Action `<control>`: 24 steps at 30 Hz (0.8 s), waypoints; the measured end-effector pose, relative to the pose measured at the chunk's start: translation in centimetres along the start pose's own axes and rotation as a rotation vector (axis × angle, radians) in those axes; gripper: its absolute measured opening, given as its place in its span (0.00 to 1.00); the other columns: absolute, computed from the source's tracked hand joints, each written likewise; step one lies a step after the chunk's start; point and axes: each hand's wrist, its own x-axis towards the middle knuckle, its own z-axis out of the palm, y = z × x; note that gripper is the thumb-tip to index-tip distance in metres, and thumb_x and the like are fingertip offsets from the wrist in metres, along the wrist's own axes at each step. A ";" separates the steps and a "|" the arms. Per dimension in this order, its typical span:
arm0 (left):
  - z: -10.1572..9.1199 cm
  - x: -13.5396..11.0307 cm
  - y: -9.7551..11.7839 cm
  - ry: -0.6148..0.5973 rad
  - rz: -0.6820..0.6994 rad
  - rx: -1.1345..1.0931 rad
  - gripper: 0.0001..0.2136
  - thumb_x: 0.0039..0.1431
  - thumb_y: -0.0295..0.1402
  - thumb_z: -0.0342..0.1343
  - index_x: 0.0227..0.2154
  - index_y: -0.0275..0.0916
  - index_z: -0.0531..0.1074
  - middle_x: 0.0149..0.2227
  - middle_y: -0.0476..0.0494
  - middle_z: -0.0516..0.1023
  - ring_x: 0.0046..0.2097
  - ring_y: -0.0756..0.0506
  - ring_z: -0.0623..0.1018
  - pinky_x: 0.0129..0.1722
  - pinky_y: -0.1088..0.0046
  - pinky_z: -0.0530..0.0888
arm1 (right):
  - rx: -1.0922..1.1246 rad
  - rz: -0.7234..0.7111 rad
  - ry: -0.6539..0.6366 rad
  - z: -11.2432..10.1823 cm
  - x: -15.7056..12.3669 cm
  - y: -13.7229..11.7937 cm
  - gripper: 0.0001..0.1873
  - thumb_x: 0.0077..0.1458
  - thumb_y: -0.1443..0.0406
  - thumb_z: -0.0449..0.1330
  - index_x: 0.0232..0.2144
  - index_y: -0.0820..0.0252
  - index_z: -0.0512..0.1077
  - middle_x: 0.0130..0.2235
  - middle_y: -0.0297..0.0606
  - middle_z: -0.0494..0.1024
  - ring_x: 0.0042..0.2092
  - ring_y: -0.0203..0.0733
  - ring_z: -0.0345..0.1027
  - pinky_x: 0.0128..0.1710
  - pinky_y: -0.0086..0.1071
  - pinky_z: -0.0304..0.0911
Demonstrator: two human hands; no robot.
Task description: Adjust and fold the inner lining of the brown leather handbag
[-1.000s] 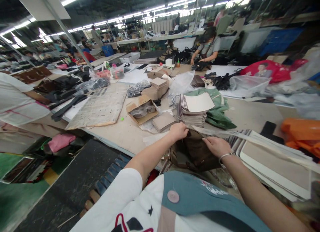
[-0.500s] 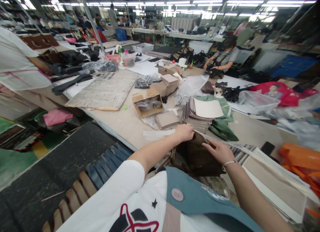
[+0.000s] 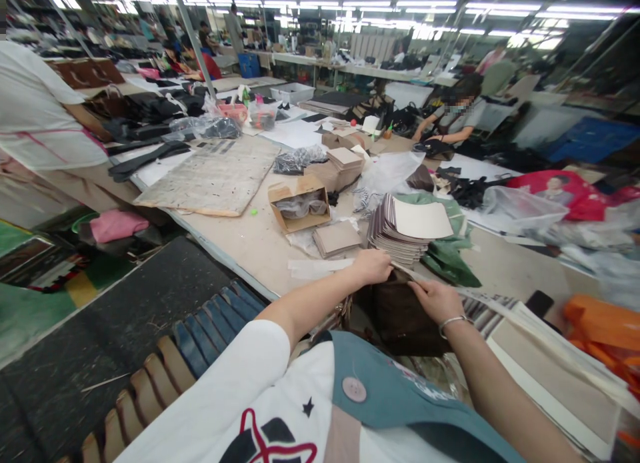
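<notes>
A dark brown bag (image 3: 407, 316) sits at the near table edge, in front of my body. My left hand (image 3: 373, 266) is closed on its upper rim at the left. Further right along the same rim, my right hand (image 3: 439, 299) pinches the edge between thumb and fingers. The bag's inside is mostly hidden from this angle. Just beyond my hands stands a stack of curved, cream-topped panels (image 3: 423, 220). A smaller pile of beige boards (image 3: 337, 238) lies left of that stack.
An open cardboard box (image 3: 300, 206) holds plastic-wrapped pieces. Green plastic sheeting (image 3: 453, 263) lies by the panel stack. Large flat panels (image 3: 550, 370), a dark phone (image 3: 540, 304) and an orange bag (image 3: 603, 330) are on the right. Co-workers stand at left and sit across the table.
My right hand has closed more firmly on the bag's rim, its fingers now tucked over the edge. The left hand keeps its hold. The view has shifted slightly.
</notes>
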 end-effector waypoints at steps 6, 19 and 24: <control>-0.2 -0.1 -0.1 0.002 0.055 0.007 0.14 0.59 0.37 0.47 0.35 0.36 0.75 0.40 0.40 0.76 0.43 0.42 0.76 0.42 0.66 0.74 | -0.022 0.043 -0.008 -0.4 0.2 -0.3 0.25 0.59 0.50 0.43 0.36 0.53 0.77 0.38 0.39 0.78 0.40 0.46 0.70 0.37 0.35 0.61; 0.1 -0.3 -0.4 0.034 0.065 0.017 0.13 0.58 0.36 0.46 0.35 0.37 0.75 0.38 0.41 0.76 0.43 0.42 0.76 0.41 0.67 0.74 | 0.082 0.020 -0.025 -0.2 1.7 -1.0 0.26 0.59 0.47 0.44 0.46 0.49 0.75 0.44 0.37 0.77 0.43 0.46 0.70 0.40 0.34 0.62; 0.6 0.0 -0.6 0.045 0.057 0.034 0.13 0.59 0.36 0.46 0.34 0.37 0.75 0.38 0.42 0.76 0.42 0.42 0.76 0.39 0.67 0.75 | 0.053 0.003 -0.007 0.0 2.2 -1.1 0.25 0.60 0.50 0.43 0.42 0.50 0.76 0.42 0.37 0.77 0.41 0.44 0.70 0.37 0.33 0.60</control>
